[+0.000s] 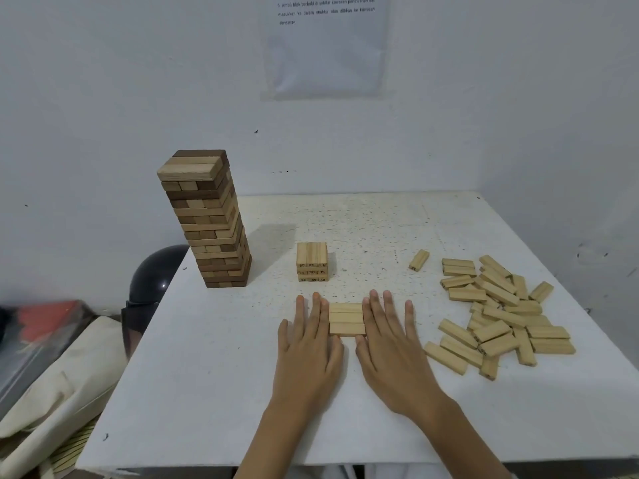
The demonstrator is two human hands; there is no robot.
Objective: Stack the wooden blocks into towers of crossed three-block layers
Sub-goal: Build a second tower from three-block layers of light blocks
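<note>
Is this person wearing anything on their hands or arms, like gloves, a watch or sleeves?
No. The left hand and the right hand are bare, with no gloves, rings or watch showing. The forearms are uncovered too, with no sleeve or wristband down to the bottom edge of the picture.

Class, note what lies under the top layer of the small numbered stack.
Under the top layer of the small stack, two lower layers show numbered front faces; their tops and backs are covered.

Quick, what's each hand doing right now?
Left hand: open, flat, touching the three-block row.
Right hand: open, flat, touching the row's other side.
</note>
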